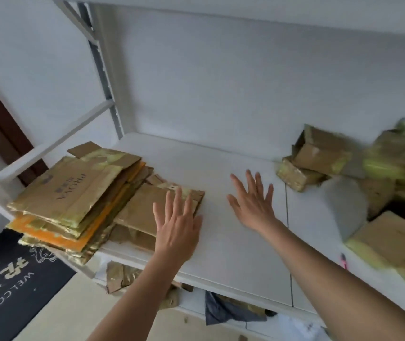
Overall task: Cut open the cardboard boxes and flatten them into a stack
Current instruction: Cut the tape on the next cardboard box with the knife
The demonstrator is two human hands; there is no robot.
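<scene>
White shelf against white wall. Stack of flattened boxes at left of frame; uncut boxes at right. Left hand flat on flattened piece, right hand spread wide, empty. Cardboard probably light, stiff; grip by edges.

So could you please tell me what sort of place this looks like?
Probably a home storage corner: white metal shelf, flattened cardboard stack, welcome doormat.
</scene>
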